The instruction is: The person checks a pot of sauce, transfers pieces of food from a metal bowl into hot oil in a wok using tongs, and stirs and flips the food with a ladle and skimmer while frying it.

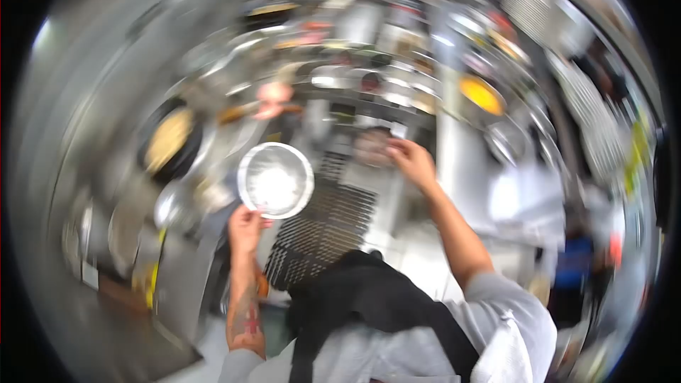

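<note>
My left hand [247,227] grips a round metal bowl [277,202] by its near rim, fingers closed on the edge. The bowl's bright inside faces up, and I make out nothing in it. Off to the right, my right hand [413,163] is closed at the side of a small see-through container [372,147], which looks pinkish-brown inside. Blur hides its exact contents. A small white patch [399,130] shows just above those fingertips.
A dark pan with pale tan food [170,140] stands on the left. To the right, a steel counter [461,163] bears a bowl of yellow-orange food [482,94]. Several small containers [369,83] line the far side. Below lies a perforated dark floor mat [319,230].
</note>
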### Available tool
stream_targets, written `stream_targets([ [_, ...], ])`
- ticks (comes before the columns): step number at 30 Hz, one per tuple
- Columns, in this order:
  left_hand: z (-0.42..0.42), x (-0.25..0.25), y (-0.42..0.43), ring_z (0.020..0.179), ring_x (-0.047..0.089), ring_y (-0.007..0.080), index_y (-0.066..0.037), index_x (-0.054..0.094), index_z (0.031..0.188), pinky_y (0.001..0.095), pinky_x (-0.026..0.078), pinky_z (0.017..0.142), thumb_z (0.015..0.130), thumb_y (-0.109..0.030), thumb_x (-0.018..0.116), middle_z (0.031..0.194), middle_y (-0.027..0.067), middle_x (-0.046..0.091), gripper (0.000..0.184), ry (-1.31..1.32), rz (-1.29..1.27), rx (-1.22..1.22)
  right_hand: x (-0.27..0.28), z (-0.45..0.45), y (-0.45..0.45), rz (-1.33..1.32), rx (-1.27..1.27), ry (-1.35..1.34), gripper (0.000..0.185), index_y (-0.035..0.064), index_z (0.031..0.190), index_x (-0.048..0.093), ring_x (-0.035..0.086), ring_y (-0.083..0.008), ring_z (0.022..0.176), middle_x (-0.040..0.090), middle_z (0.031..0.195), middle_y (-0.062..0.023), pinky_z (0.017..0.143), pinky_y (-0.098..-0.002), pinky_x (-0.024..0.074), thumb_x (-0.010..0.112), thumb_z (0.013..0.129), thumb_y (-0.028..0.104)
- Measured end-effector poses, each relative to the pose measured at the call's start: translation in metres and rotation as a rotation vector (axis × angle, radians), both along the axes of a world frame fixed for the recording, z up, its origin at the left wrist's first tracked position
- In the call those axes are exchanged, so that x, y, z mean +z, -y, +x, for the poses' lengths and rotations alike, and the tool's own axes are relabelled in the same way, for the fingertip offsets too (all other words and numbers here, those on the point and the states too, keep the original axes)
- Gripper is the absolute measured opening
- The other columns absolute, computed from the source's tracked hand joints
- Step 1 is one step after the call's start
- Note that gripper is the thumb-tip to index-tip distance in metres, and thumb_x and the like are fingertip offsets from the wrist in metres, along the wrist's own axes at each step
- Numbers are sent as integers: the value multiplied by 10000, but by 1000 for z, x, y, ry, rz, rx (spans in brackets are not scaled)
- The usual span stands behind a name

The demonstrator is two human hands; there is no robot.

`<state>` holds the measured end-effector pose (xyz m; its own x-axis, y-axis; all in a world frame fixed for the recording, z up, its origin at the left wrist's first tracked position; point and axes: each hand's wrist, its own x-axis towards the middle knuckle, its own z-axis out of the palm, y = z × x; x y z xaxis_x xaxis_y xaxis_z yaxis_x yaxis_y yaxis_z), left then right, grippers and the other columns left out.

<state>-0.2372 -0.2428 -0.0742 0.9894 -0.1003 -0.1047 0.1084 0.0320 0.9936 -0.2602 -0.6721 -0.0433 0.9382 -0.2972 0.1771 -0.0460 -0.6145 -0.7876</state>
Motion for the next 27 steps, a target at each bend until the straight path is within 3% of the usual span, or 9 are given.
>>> stream_targets([
  [4,22,24,208,653,637,131,-14,611,1011,249,534,597,937,-131,617,864,74,661,139,-24,-60,-391,-47,-115,79,160,-215,-160,340,72,1154,652,660,-228,835,704,920,-124,789,-344,504,635,890,286],
  [9,-14,-78,433,704,672,172,4,618,957,250,552,588,922,-103,621,848,76,649,112,-290,-26,-817,-124,-280,100,172,-337,-398,384,44,1103,666,671,-318,903,700,941,-168,813,-395,519,667,835,319],
  [11,-37,-109,487,734,648,206,3,587,961,309,581,682,946,-141,603,878,102,626,146,-440,13,-942,-136,-327,94,225,-432,-484,379,46,1105,665,677,-313,884,705,919,-156,806,-391,521,673,833,309],
  [13,-60,-132,521,753,655,209,-5,576,1105,323,573,730,953,-194,605,983,129,651,245,-485,-68,-1014,-142,-346,88,243,-493,-504,373,45,1105,665,680,-310,871,707,905,-149,802,-387,523,674,833,301],
  [16,-91,-39,508,758,654,177,-48,486,1319,261,526,659,940,-290,629,1145,164,655,472,-602,1,-1178,-144,-356,79,231,-596,-569,366,70,1133,658,681,-287,863,719,900,-124,797,-377,521,670,851,303],
  [19,-74,-62,485,725,639,143,-39,482,1315,226,475,577,932,-275,644,1072,132,682,478,-395,182,-1098,-148,-334,72,252,-460,-579,365,69,1149,646,683,-290,891,721,925,-130,811,-377,524,653,862,295],
  [22,-44,-89,420,686,616,111,-28,537,1242,208,434,534,923,-227,656,1007,101,697,394,-389,128,-968,-140,-290,76,285,-305,-608,299,51,1098,666,684,-289,888,721,924,-136,815,-372,523,629,868,238],
  [26,3,-111,295,647,577,88,-51,632,884,211,433,544,900,-143,680,835,33,666,105,-411,148,-614,-160,-188,77,80,-9,-425,181,39,920,716,686,-284,845,712,882,-148,765,-379,523,561,860,112],
  [27,9,-108,264,636,563,83,-62,620,825,212,434,548,897,-137,682,765,11,643,121,-418,140,-525,-120,-158,66,43,13,-465,178,47,894,721,687,-288,805,710,857,-154,728,-390,524,569,871,136],
])
